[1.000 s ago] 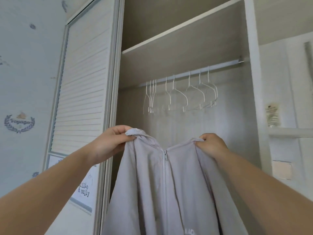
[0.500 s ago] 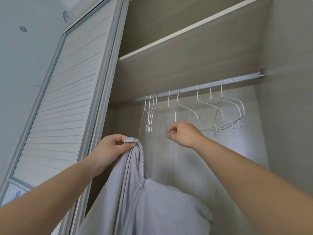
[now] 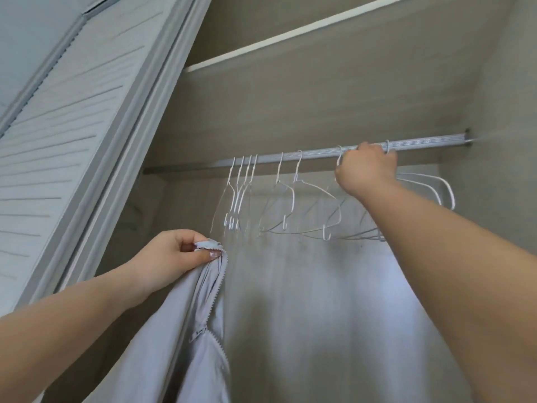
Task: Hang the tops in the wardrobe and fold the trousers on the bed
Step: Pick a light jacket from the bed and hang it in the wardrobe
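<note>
Head view: right hand's fingers (image 3: 366, 167) unreadable.

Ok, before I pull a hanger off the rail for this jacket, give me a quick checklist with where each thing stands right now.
1. Jacket held: ok. The left hand pinches the grey zip jacket at its collar.
2. Right hand at the rail: ok, it is up among the hanger hooks.
3. Grip on one single hanger: cannot tell; the fingers are hidden behind the hand.
4. Spare hangers: ok, several white wire hangers hang bare.
5. Zip open for the hanger: ok at the top; the slider sits lower down.
6. Hanging space below the rail: ok, no garments hang there.
</note>
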